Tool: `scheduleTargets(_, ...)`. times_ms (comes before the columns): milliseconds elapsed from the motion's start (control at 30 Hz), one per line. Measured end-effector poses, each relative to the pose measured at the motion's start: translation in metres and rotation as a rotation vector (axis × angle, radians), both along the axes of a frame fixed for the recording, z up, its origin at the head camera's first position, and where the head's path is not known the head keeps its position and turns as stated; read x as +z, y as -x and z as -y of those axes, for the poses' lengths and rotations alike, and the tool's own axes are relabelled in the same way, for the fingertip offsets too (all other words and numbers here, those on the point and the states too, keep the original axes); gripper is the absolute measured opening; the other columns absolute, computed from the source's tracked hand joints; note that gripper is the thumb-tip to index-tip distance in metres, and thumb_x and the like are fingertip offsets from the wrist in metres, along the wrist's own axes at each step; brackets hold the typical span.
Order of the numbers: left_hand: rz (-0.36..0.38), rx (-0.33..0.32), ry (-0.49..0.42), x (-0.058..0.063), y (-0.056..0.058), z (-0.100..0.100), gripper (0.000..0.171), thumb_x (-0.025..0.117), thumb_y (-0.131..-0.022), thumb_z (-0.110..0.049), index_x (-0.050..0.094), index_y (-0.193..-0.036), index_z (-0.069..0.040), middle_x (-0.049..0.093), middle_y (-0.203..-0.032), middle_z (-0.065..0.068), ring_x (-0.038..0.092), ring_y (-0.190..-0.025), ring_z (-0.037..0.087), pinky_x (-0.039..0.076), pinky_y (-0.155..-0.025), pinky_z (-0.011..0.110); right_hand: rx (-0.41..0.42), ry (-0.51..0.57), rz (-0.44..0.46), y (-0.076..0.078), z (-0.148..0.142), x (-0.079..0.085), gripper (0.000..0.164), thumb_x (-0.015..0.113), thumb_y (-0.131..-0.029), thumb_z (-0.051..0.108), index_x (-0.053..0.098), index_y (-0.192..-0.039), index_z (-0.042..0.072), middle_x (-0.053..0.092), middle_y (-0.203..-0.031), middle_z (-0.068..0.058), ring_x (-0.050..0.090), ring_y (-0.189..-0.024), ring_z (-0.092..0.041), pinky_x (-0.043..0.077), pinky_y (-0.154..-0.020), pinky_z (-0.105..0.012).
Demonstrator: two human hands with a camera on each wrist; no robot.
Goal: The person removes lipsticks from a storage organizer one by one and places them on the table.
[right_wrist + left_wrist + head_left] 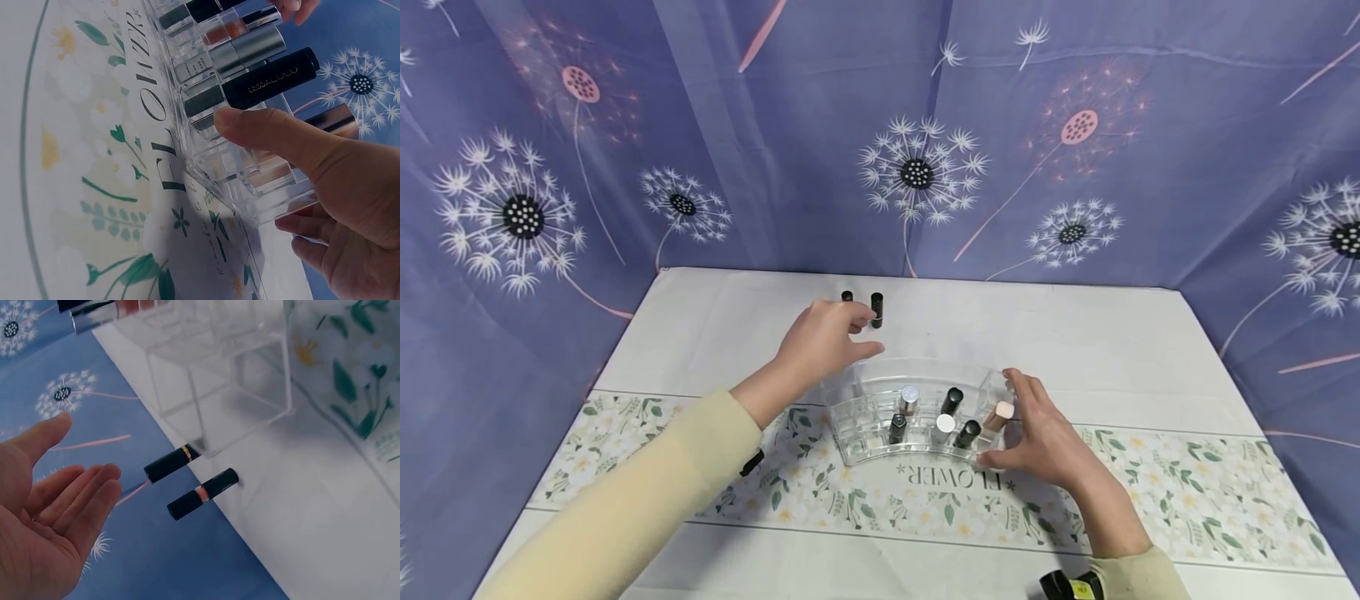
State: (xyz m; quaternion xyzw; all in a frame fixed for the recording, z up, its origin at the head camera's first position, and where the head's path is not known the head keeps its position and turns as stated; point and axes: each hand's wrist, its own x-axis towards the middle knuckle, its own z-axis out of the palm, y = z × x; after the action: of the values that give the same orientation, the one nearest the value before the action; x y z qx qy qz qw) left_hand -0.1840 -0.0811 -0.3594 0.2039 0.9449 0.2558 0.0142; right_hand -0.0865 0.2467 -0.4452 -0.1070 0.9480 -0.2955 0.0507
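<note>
A clear acrylic lipstick organizer (868,457), curved and stepped, stands on the table with several tubes upright in its right half. My right hand (1048,437) grips its right end, thumb in front and fingers behind. Beside that thumb, in the right wrist view, is a black lettered tube (275,78), with a silver tube (231,53) next to it. A rose-gold-capped tube (1000,415) stands nearest the right hand. Beyond the organizer, my left hand (823,337) reaches out, fingers loosely bent and holding nothing. Near its fingertips are two black lipsticks, one banded pink (203,494), the other banded gold (167,464).
The white tablecloth (1075,333) has a floral band with printed lettering across the middle. A purple-blue dandelion-print curtain (820,167) hangs behind and at both sides of the table. Black wrist gear (1071,586) shows by the right sleeve.
</note>
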Motion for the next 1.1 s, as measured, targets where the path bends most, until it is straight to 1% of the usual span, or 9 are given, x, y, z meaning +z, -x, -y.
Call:
scheduleTargets(267, -0.014, -0.054, -0.072, -0.011, -0.029, 0.007, 0.046, 0.088, -0.091, -0.030, 0.076, -0.130, -0.008, 0.078, -0.122, 0.010, 0.077, -0.109, 0.024, 0.062, -0.094, 0.044, -0.005, -0.003, 0.009, -0.001, -0.001, 0.000, 0.132, 0.101, -0.068, 0.043, 0.023, -0.165, 0.001, 0.037, -0.157, -0.029, 0.054, -0.133, -0.055, 0.050, -0.104, -0.071)
scheduleTargets(433, -0.024, -0.082, -0.119, -0.017, -0.042, 0.011, 0.046, 0.089, -0.091, -0.028, 0.076, -0.130, -0.008, 0.078, -0.124, 0.009, 0.077, -0.108, 0.023, 0.063, -0.094, 0.042, 0.003, -0.005, 0.002, -0.002, 0.000, 0.000, 0.132, 0.101, -0.068, 0.043, 0.023, -0.165, 0.000, 0.037, -0.157, -0.029, 0.054, -0.133, -0.055, 0.050, -0.103, -0.071)
scheduleTargets(633, -0.036, -0.107, -0.138, -0.022, -0.053, 0.012, 0.048, 0.091, -0.088, -0.028, 0.077, -0.130, -0.009, 0.077, -0.127, 0.007, 0.077, -0.107, 0.022, 0.063, -0.093, 0.041, 0.001, -0.009, 0.000, -0.001, -0.001, -0.002, 0.132, 0.101, -0.068, 0.043, 0.023, -0.165, 0.000, 0.037, -0.156, -0.029, 0.054, -0.132, -0.055, 0.051, -0.103, -0.071)
scheduleTargets(867, 0.008, -0.103, -0.118, -0.025, -0.064, 0.012, 0.051, 0.091, -0.087, -0.031, 0.076, -0.133, -0.012, 0.076, -0.129, 0.004, 0.075, -0.111, 0.020, 0.061, -0.097, 0.042, 0.002, -0.008, -0.005, -0.001, 0.000, -0.001, 0.132, 0.101, -0.068, 0.044, 0.023, -0.165, 0.001, 0.037, -0.157, -0.030, 0.053, -0.133, -0.055, 0.051, -0.103, -0.071)
scheduleTargets(967, 0.008, -0.111, -0.103, -0.026, -0.068, 0.011, 0.051, 0.091, -0.087, -0.031, 0.076, -0.131, -0.012, 0.078, -0.126, 0.004, 0.076, -0.110, 0.020, 0.061, -0.099, 0.042, 0.003, -0.010, -0.007, 0.000, 0.000, 0.001, 0.132, 0.101, -0.068, 0.045, 0.023, -0.165, 0.001, 0.037, -0.157, -0.029, 0.054, -0.133, -0.055, 0.051, -0.103, -0.070)
scheduleTargets(1100, -0.016, -0.142, -0.072, -0.027, -0.071, 0.009, 0.051, 0.093, -0.085, -0.029, 0.076, -0.129, -0.010, 0.079, -0.120, 0.005, 0.077, -0.107, 0.020, 0.062, -0.096, 0.043, 0.007, -0.006, -0.010, 0.000, 0.001, 0.001, 0.133, 0.102, -0.068, 0.044, 0.023, -0.165, 0.001, 0.037, -0.157, -0.029, 0.054, -0.133, -0.055, 0.051, -0.103, -0.070)
